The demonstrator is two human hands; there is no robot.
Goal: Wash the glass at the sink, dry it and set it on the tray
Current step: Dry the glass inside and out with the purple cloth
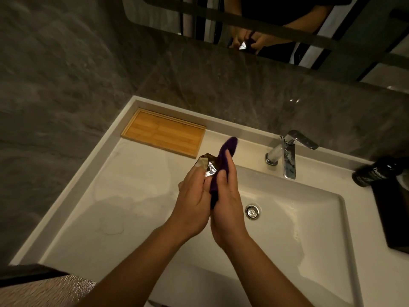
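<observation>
So from the head camera, the person is standing right at the bench with both hands up over the left part of the sink. The left hand is curling around the glass, fingers closed on its lower part, so only the faceted upper end is poking out above the hand and catching the light. The right hand is gripping a dark purple cloth and pressing it against the side of the glass; the cloth is sticking up past the fingertips and also trailing down between the two palms. Both hands are sitting tight against each other, wrists nearly touching.

The bamboo tray is lying in the back left corner of the bench, well apart from the glass. The chrome faucet is standing behind the basin to the right of the hands, and I can't see any water running from it. The drain is sitting just right of the right hand. A dark bottle is resting at the far right edge. Up top, the mirror is reflecting the same hands and cloth.
</observation>
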